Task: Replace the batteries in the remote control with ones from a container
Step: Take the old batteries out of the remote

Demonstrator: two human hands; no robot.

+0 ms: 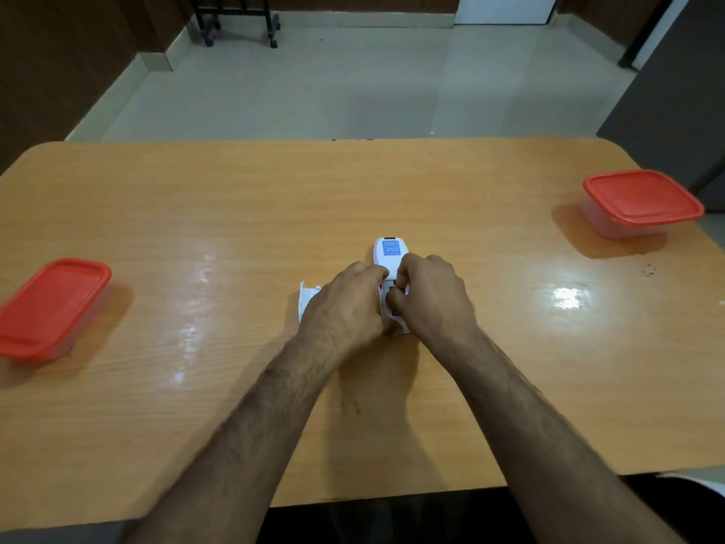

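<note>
Here a wide wooden table (pixel 353 198) spans the view. A clear container (pixel 643 204) with a red lid sits at its far right, and a second red-lidded container (pixel 53 306) sits near the left edge. At the centre lies the white remote control (pixel 389 253), back side up, blue label showing at its far end. The left hand (pixel 345 304) grips its near left side with curled fingers. The right hand (pixel 429 296) curls its fingers into the open battery bay. Just left, partly hidden under the left hand, lies the white battery cover (pixel 305 298).
</note>
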